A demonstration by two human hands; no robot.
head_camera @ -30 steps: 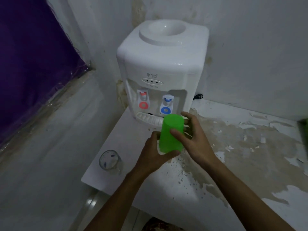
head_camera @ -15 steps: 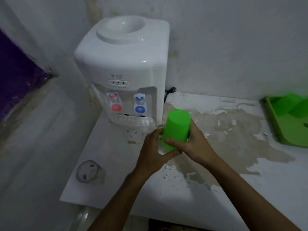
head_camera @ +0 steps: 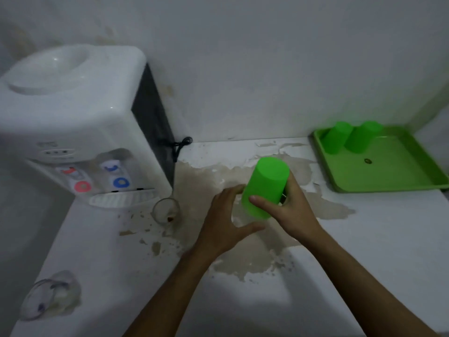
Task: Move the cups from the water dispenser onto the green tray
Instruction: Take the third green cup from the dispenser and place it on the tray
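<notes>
Carry step in hand: upside-down green cup held aloft over the bench, between water dispenser and green tray, right hand wrapped round its lower wall, thumb in front. Left hand spread wide just beside the cup's rim, whether touching unclear. Next move likely calls for a swing rightward and a set-down on bare tray floor, beside the two green cups already at its far-left corner

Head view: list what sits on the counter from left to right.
Clear glass lying near the counter's edge → white water dispenser → small clear glass → upside-down green plastic cup held by the right hand → green plastic tray.
</notes>
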